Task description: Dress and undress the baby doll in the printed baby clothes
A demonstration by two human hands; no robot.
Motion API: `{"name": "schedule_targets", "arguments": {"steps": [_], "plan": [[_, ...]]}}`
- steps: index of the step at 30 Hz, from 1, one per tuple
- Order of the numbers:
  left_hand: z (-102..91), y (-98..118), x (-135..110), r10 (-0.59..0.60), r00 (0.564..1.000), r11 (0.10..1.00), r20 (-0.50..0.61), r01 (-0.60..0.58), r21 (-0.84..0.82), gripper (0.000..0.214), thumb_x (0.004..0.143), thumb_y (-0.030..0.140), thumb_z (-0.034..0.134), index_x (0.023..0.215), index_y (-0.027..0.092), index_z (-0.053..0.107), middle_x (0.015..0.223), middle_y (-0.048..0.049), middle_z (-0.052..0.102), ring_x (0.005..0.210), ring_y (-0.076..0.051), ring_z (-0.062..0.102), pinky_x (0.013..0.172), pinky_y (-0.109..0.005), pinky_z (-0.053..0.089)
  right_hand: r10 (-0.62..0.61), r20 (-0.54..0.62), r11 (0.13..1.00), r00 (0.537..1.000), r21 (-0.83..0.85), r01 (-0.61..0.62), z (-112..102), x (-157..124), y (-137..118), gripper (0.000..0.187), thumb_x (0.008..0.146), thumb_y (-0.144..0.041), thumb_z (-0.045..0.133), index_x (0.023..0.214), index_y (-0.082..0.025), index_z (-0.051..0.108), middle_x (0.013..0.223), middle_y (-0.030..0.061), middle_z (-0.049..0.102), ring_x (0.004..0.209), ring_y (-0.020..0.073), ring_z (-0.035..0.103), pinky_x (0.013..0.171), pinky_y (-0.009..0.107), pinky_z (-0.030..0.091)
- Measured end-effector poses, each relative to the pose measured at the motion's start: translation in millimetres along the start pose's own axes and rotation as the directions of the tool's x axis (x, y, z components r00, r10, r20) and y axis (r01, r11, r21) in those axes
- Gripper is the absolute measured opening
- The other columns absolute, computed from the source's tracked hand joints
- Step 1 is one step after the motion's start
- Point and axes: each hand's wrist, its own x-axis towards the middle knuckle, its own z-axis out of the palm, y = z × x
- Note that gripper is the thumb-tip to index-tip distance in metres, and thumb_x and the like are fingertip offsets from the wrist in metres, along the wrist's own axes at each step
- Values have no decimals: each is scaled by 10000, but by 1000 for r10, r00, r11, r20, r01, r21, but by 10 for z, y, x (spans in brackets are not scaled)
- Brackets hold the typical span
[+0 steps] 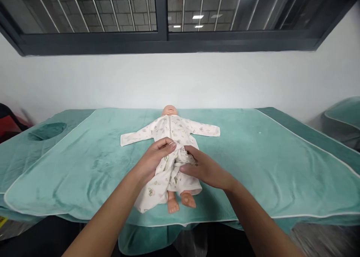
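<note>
A baby doll [169,110] lies on its back, head toward the wall, with bare feet [173,204] pointing at me. It wears a white patterned baby top [180,127] whose long sleeves stretch out to both sides. White patterned baby pants [163,184] lie bunched over its legs, the left leg spread wide and flat. My left hand [157,155] pinches the cloth near the waist between thumb and fingers. On the other side, my right hand [201,167] grips the same bunched cloth, its fingertips partly hidden in the folds.
A green plush cover [239,174] lies over the bed, with a round face hole [47,131] at the left. Behind it stands a white wall [180,80] below a dark-framed window [165,45]. A green padded piece [344,112] is at the far right.
</note>
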Motion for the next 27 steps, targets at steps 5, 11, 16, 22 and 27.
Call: {"name": "schedule_targets", "arguments": {"steps": [5, 11, 16, 22, 27], "plan": [[-46, 10, 12, 50, 995, 997, -90, -43, 70, 321, 802, 469, 691, 756, 173, 575, 688, 43, 541, 634, -93, 489, 611, -200, 392, 53, -10, 988, 999, 145, -51, 50, 312, -39, 235, 753, -395, 716, 744, -190, 602, 724, -17, 582, 683, 149, 521, 611, 263, 403], [-368, -174, -110, -127, 985, 964, 113, 96, 247, 326, 780, 442, 722, 921, 149, 703, 906, -42, 689, 804, -174, 601, 721, -251, 434, 177, 31, 828, 984, 535, -166, 5, 444, 121, 302, 692, -364, 747, 701, -200, 494, 622, -56, 505, 537, 96, 467, 486, 205, 336], [-316, -283, -12, 48, 989, 994, -137, -60, -88, 399, 793, 423, 717, 1106, 184, 655, 954, -47, 718, 833, -186, 650, 781, -283, 476, 142, 280, 961, 949, 192, -200, 49, 479, 111, 297, 672, -404, 784, 836, -186, 667, 802, 5, 679, 725, 167, 613, 617, 253, 459], [-295, -331, -14, -54, 990, 995, -129, 42, -90, 505, 781, 516, 703, 1097, 123, 674, 919, -102, 737, 795, -216, 680, 716, -297, 508, 137, 271, 980, 953, 105, -171, 58, 555, 95, 344, 712, -457, 761, 934, -197, 727, 949, 47, 727, 887, 232, 662, 742, 316, 513], [-346, -349, -107, -163, 985, 987, -52, 163, 3, 474, 745, 427, 768, 1102, 130, 679, 945, -116, 750, 828, -247, 702, 720, -311, 530, 185, 206, 909, 961, 336, -247, 96, 585, 145, 370, 729, -455, 750, 980, -187, 711, 917, 45, 732, 805, 198, 671, 700, 300, 520]]}}
